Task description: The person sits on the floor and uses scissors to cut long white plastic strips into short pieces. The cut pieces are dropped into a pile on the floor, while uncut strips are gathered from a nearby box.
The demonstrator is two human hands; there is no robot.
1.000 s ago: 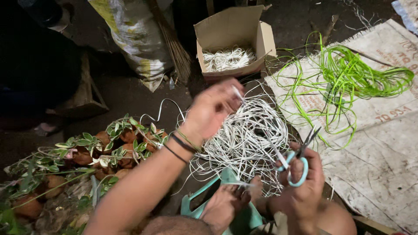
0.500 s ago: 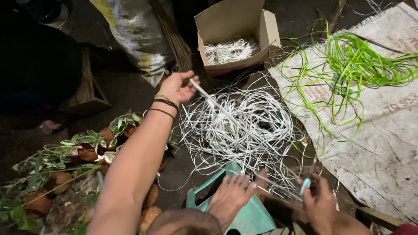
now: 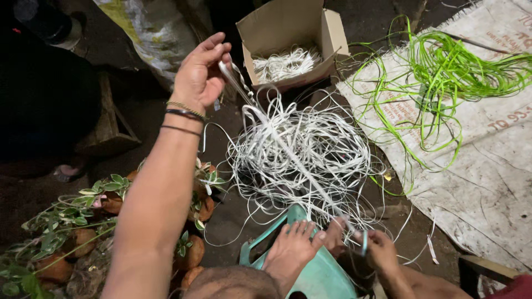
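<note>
Down on the floor over the white strip tangle, left hand pinched shut on one strip, stretched tight to right hand closed round scissors; probably light, springy, slippery stuff, best gripped near the end.

Tangled heap of white plastic strips on the ground, one strand stretched taut.

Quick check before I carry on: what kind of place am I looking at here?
Probably an informal craft workspace on bare ground, likely outdoors at night. A pile of white strips and green strips lie loose, the green on a woven sack mat, with a cardboard box of cut pieces and potted plants alongside.
</note>
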